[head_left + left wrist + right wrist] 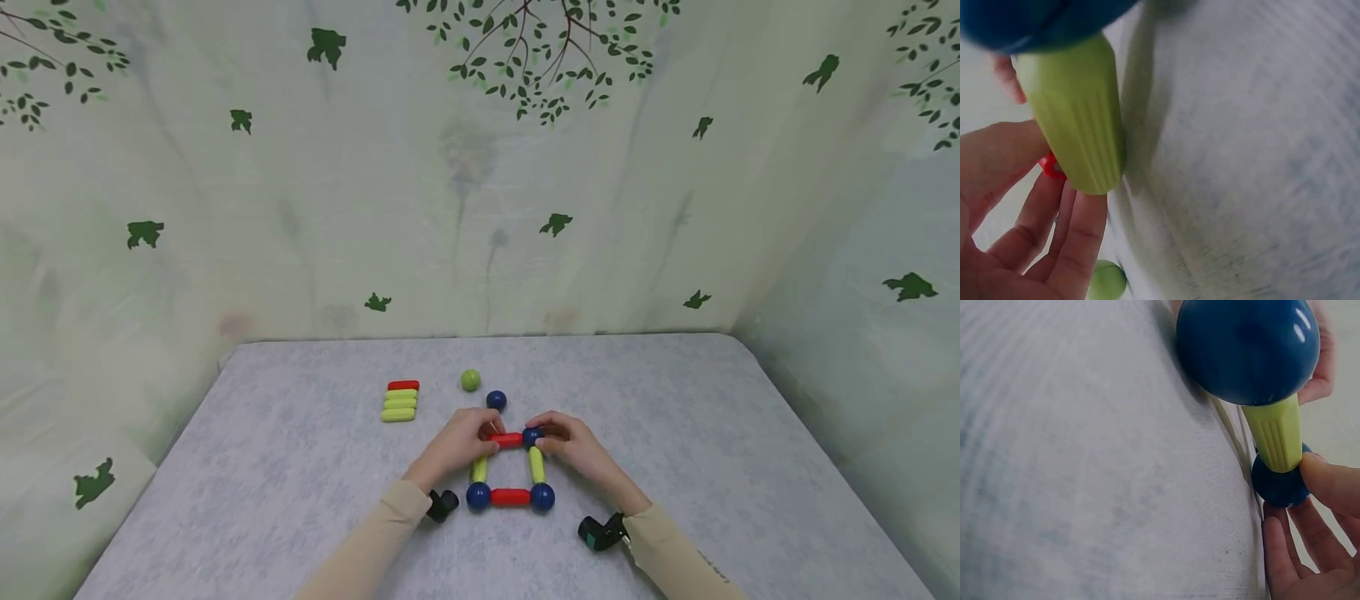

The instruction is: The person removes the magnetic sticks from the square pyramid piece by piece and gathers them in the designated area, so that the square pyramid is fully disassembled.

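On the table lies a four-sided shape of rods and balls. Its near side is a red rod (511,497) between two blue balls (478,497) (542,497). Yellow-green rods (479,471) (536,467) run back from these balls. My left hand (459,443) pinches the left end of the far red rod (507,440), close to the left yellow-green rod's open end. With thumb and fingers my right hand (576,448) grips the far-right blue ball (532,437), which meets the far red rod and the right yellow-green rod (1274,434).
Behind the hands sit a loose blue ball (497,401) and a green ball (470,380). Left of them, a red rod (403,385) and several yellow-green rods (399,404) lie side by side. A leaf-patterned curtain (480,183) hangs behind the grey table (300,467).
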The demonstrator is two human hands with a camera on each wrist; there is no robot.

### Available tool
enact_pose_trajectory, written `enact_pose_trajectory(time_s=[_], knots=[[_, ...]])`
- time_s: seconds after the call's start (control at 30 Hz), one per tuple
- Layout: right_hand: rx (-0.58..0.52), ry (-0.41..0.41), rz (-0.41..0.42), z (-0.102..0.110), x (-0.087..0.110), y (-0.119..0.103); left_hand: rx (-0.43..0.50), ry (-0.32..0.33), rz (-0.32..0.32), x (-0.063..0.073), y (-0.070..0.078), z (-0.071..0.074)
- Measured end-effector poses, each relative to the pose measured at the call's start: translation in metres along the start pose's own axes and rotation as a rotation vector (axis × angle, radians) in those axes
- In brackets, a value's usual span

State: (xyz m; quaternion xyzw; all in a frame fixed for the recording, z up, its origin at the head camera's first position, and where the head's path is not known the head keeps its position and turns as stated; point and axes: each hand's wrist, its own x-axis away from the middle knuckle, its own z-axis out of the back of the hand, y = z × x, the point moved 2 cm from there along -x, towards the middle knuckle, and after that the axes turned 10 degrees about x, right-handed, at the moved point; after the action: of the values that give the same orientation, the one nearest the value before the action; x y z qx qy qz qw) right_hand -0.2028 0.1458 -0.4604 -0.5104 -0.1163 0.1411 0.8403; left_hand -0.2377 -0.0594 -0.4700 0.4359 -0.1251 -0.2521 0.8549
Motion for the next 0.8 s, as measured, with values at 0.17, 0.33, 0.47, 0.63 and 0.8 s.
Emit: enact_pose_trajectory(time_s=[0.17,0.33,0.47,0.63,0.8], knots=[[-0.004,0.006,0.008,-0.001,0.000,0.000,-0.118,0.067,-0.050,0.002,0.004,0.000],[0.009,0.007,0.013,-0.002,0.000,0.000,-0.163,0.130,-0.052,0.012,0.004,0.007],[0.020,0.019,0.013,-0.001,0.000,0.000,-0.057,0.145,-0.072,0.023,-0.001,0.018],[0.021,0.016,0.019,0.000,0.000,-0.002,0.028,0.232,-0.050,0.041,-0.018,0.035],[0.030,0.016,0.023,0.000,0.002,-0.004,0.039,0.343,0.037,0.063,-0.037,0.058]])
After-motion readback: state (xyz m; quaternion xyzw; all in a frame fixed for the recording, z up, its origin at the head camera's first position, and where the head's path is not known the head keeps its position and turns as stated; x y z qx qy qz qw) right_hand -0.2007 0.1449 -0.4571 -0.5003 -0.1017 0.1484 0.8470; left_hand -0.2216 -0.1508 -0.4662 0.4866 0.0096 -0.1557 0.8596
